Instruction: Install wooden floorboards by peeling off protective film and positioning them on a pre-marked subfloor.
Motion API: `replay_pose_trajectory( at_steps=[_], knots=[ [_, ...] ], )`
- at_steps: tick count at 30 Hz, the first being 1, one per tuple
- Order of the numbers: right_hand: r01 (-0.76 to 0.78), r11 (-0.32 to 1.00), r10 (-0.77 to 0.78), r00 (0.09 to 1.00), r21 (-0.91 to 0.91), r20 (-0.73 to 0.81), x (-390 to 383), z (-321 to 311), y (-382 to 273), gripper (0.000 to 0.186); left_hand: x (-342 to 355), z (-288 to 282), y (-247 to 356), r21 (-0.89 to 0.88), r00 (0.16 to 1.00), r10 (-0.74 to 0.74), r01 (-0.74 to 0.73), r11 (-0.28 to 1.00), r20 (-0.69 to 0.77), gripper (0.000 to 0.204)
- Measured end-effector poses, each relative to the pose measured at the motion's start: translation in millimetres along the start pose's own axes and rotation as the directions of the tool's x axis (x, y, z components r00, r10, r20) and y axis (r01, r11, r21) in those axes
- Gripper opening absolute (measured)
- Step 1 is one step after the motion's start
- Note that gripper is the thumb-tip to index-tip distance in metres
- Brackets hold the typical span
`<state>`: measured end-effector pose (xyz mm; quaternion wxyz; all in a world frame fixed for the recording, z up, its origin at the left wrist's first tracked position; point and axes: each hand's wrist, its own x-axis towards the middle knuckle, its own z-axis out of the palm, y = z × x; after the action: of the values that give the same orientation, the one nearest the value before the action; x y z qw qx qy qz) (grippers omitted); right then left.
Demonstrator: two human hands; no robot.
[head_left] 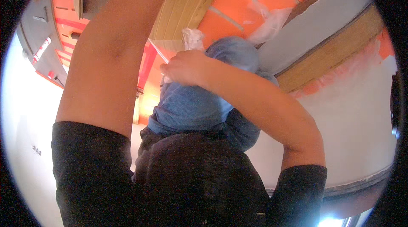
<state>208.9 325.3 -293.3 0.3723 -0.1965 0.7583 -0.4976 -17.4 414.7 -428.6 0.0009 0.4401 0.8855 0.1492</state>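
Observation:
My right hand (185, 68) is closed in front of my blue jeans (187, 104), with fingers curled and thumb side turned left. Clear plastic film (193, 39) shows crumpled just above the knuckles, and a pale strip of it runs down to the fingertips; the hand appears to grip this film. My left arm (114, 44) reaches up and leaves the picture at the top edge, so the left hand and whatever it touches are out of sight.
Stacked flat cardboard (185, 10) lies beyond my hand on an orange slotted surface (229, 6). More clear film (270, 23) lies to its right. A grey panel (314, 23) and a brown cardboard strip (331, 48) slant across the right. A red-and-white tube (41, 50) is at far left.

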Motion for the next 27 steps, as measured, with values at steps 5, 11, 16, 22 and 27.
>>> replay_pose_trajectory(
  at_steps=[5,11,16,22,27],
  knots=[
    [0.087,0.995,-0.075,0.976,-0.050,0.202,-21.0,-22.0,-10.2,0.018,1.3,0.0,-0.2,-0.010,0.999,-0.029,0.029,1.000,-0.035,0.068],
    [-0.083,0.993,0.093,0.986,-0.079,0.142,-124.8,-74.8,23.1,0.015,-1.7,4.5,-8.8,-0.032,0.994,0.021,-0.024,0.999,-0.107,0.069],
    [-0.409,0.840,0.258,0.879,-0.356,-0.402,-206.6,-168.4,72.8,0.031,12.4,4.1,-16.8,-0.083,0.996,0.052,-0.058,0.995,-0.077,0.066],
    [-0.176,0.841,0.529,0.065,0.512,-0.846,-253.3,-199.1,59.1,0.034,7.3,-2.6,-16.8,-0.064,0.998,0.012,-0.016,0.998,-0.055,0.060],
    [0.403,0.631,0.774,-0.270,0.663,-0.573,-258.1,-81.9,37.9,0.037,6.5,0.2,-10.8,-0.114,0.995,-0.100,0.097,0.989,-0.021,0.068]
  ],
)
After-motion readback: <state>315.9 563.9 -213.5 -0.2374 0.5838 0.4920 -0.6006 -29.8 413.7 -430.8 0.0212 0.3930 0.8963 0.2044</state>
